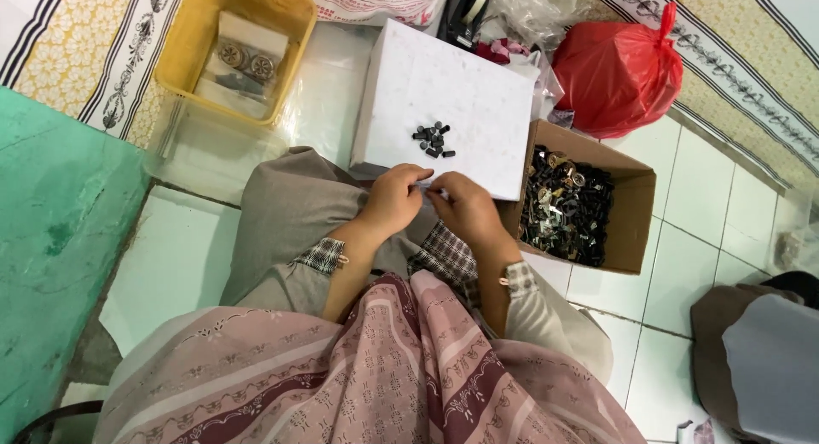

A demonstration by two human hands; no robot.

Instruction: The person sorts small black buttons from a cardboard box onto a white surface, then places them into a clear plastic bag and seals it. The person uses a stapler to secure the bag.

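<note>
Head view: left hand (394, 198) and right hand (463, 207) meet fingertip to fingertip, pinching something tiny (too small to identify) beside the white foam block (478, 86). Working low over the block seems wise, near the small black parts (434, 140).

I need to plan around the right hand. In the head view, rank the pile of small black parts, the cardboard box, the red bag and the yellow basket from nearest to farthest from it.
From the right hand:
1. Pile of small black parts, just ahead on the white block.
2. Cardboard box, to its right; close to the pile, hard to separate.
3. Red bag, beyond the box.
4. Yellow basket, far left.
</note>
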